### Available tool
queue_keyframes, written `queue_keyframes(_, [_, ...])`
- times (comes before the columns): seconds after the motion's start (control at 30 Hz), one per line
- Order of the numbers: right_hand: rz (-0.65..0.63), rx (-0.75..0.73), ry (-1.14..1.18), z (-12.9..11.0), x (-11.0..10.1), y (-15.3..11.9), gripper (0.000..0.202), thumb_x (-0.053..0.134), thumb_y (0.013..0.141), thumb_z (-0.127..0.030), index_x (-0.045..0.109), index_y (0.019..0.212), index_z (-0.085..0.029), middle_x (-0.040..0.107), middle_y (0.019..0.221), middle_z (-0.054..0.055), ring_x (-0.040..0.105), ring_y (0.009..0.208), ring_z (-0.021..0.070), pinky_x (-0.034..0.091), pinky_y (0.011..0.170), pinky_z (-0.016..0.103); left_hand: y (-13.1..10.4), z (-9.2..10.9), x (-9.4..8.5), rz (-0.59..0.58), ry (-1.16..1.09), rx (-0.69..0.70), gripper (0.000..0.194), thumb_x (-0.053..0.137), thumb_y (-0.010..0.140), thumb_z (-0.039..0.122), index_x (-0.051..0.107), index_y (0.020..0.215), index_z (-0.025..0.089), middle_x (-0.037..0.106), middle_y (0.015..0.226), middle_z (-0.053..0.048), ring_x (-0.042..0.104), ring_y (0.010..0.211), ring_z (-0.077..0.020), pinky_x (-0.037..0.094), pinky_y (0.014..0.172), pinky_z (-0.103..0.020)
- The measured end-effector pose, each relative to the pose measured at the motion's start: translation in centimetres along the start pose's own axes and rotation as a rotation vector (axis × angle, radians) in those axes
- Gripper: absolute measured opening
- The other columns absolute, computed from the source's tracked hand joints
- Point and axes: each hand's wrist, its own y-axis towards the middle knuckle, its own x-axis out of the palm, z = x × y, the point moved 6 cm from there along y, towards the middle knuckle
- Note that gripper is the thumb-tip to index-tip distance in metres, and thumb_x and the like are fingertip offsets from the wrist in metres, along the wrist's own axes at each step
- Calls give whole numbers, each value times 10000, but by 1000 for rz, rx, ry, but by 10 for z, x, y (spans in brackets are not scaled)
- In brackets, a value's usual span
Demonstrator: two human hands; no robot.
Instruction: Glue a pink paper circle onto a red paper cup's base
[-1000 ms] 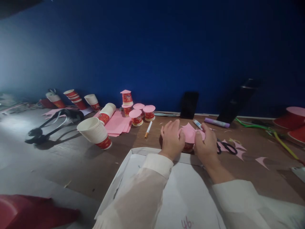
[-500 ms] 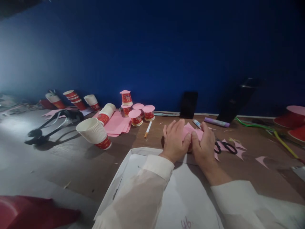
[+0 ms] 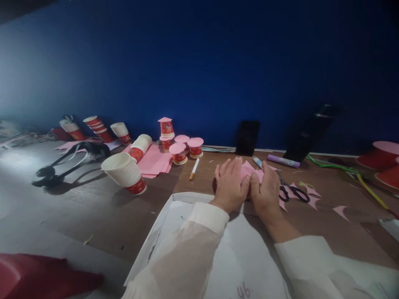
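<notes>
My left hand (image 3: 230, 182) and my right hand (image 3: 267, 189) are cupped around a piece of pink paper (image 3: 248, 169), thumbs side by side on its near edge. Both hold the paper from opposite sides, fingers bent over it. What lies beneath the paper is mostly hidden by the hands. Close to the right hand are black-handled scissors (image 3: 299, 194) and curved pink paper scraps (image 3: 312, 202). Beyond the paper lie a glue stick (image 3: 257, 162) and a purple marker-like tube (image 3: 283, 161).
Upside-down red cups with pink discs (image 3: 178, 153) stand left of a white-and-orange pen (image 3: 194, 169). Pink sheets (image 3: 152, 160), a leaning cup stack (image 3: 124, 172) and a black headset-like strap (image 3: 71, 162) lie further left. A white box lid (image 3: 168, 224) sits under my forearms.
The hands stay on the pink paper with almost no movement. The whole view has shifted very slightly.
</notes>
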Motion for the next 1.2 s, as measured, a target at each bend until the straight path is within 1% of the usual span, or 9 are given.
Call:
queue_keyframes(0.3, [-33, 11, 26, 1, 2, 0, 593, 357, 1015, -455, 443, 1482, -100, 548, 1435, 244, 493, 1333, 355, 373, 1102, 613, -1, 1, 0, 27, -4, 29, 592, 338, 1027, 452, 367, 1554, 185, 445, 1599, -109, 316, 1518, -261, 170, 1258, -558])
queue_keyframes(0.4, [-7, 16, 43, 4, -2, 2, 594, 351, 1020, -479, 459, 1478, -117, 576, 1400, 235, 514, 1307, 348, 374, 1097, 618, 0, -3, -8, 94, 14, 40, 587, 326, 1034, 442, 367, 1557, 179, 468, 1582, -112, 321, 1517, -250, 164, 1264, -541])
queue_keyframes(0.47, [48, 44, 40, 8, -9, 5, 595, 323, 1028, -490, 471, 1480, -132, 582, 1391, 229, 518, 1301, 349, 376, 1093, 625, 1, -8, -15, 168, 32, -7, 557, 295, 1047, 410, 403, 1542, 179, 486, 1569, -108, 322, 1517, -233, 159, 1268, -522])
queue_keyframes(0.53, [83, 68, 25, 12, -15, 8, 598, 289, 1037, -485, 486, 1479, -135, 577, 1404, 234, 512, 1310, 355, 381, 1088, 626, 2, -13, -20, 213, 55, -60, 524, 265, 1056, 378, 470, 1503, 196, 496, 1565, -92, 324, 1516, -226, 152, 1269, -522])
queue_keyframes(0.6, [69, 55, 9, 11, -17, 10, 594, 268, 1044, -470, 527, 1455, -128, 590, 1395, 240, 519, 1313, 361, 389, 1081, 622, 3, -12, -19, 197, 79, -70, 500, 262, 1060, 368, 539, 1450, 223, 491, 1571, -68, 320, 1517, -234, 140, 1269, -548])
queue_keyframes(0.67, [39, 13, 8, 8, -16, 11, 579, 270, 1046, -454, 589, 1405, -131, 621, 1362, 231, 534, 1316, 353, 389, 1089, 611, 3, -8, -16, 147, 101, -41, 480, 279, 1059, 373, 579, 1410, 243, 476, 1585, -47, 305, 1522, -245, 129, 1267, -581])
queue_keyframes(0.8, [-8, -60, -12, -1, -11, 7, 531, 300, 1051, -448, 667, 1335, -189, 625, 1395, 168, 526, 1360, 306, 359, 1140, 564, 2, 0, -10, 66, 138, 13, 468, 300, 1052, 367, 585, 1400, 238, 437, 1611, -33, 278, 1531, -273, 119, 1254, -641])
queue_keyframes(0.97, [-104, -44, -105, -5, -6, 3, 560, 276, 1059, -479, 667, 1353, -207, 572, 1482, 145, 493, 1394, 298, 342, 1156, 561, 3, 1, -10, 36, 165, 31, 468, 301, 1051, 363, 572, 1416, 253, 443, 1608, -28, 271, 1531, -278, 120, 1247, -656])
queue_keyframes(1.2, [-112, -61, -131, -6, -6, 4, 561, 274, 1061, -469, 658, 1361, -191, 573, 1490, 136, 507, 1387, 288, 349, 1158, 550, 3, 4, -7, 10, 156, 53, 475, 278, 1056, 365, 588, 1405, 279, 499, 1569, -9, 287, 1519, -283, 98, 1242, -664])
